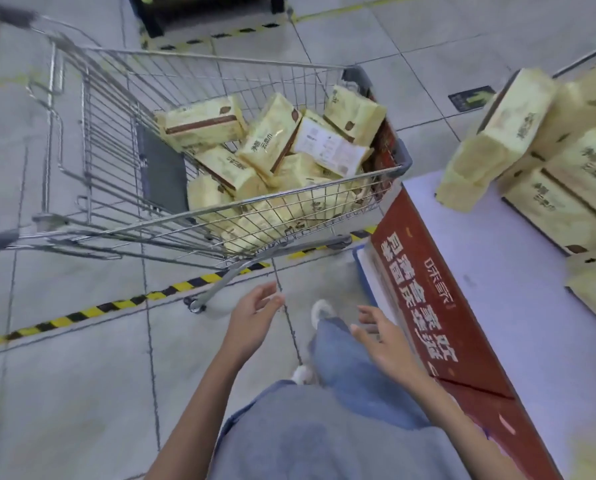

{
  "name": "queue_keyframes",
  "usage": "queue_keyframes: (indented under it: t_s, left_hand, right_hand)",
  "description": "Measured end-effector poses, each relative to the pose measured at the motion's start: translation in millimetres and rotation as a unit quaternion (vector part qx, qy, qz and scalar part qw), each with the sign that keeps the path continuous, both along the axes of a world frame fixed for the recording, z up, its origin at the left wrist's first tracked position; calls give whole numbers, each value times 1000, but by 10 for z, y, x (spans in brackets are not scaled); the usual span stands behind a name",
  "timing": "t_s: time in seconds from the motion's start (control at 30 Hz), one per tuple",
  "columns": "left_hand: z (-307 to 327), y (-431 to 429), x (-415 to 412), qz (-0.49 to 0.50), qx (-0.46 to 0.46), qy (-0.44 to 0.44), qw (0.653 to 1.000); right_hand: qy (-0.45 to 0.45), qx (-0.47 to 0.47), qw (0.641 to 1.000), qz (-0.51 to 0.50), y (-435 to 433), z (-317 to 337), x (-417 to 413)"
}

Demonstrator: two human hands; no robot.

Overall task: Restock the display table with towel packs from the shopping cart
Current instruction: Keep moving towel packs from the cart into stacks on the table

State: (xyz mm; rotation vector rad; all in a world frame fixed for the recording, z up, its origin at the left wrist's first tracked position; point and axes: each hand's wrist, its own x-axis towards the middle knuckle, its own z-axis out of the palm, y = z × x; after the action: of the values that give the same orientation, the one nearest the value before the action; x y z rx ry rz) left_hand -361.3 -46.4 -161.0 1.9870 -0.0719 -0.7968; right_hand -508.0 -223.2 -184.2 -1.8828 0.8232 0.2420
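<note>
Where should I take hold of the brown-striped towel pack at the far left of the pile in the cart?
Come from above: the wire walls of the cart close off the sides. The towel pack lies on top of the pile with its long upper face free, so grip across its narrow width.

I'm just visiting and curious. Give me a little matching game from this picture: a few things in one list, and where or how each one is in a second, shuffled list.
Things
1. shopping cart
2. tilted towel pack
3. left hand
4. floor tape

Place, colour or state
a. striped yellow and black
b. open, holding nothing
c. beside the stacked packs on the display table
d. holds a loose heap of packs

Pairs: 1-d, 2-c, 3-b, 4-a
</note>
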Motion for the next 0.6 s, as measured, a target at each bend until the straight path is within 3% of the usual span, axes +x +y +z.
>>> queue_keyframes:
  t_s: [0.3, 0.47, 0.6]
  left_hand:
    - [52, -444, 769, 102, -15, 14, 995]
    - [138, -597, 1042, 162, -24, -6, 986]
    - [220, -666, 1319, 207, -39, -30, 977]
  right_hand:
    - [-10, 18, 998, 57, -764, 12, 1323]
    - [-67, -3, 992, 109, -1056, 166, 2074]
    - [-87, 40, 989, 113, -1166, 311, 2635]
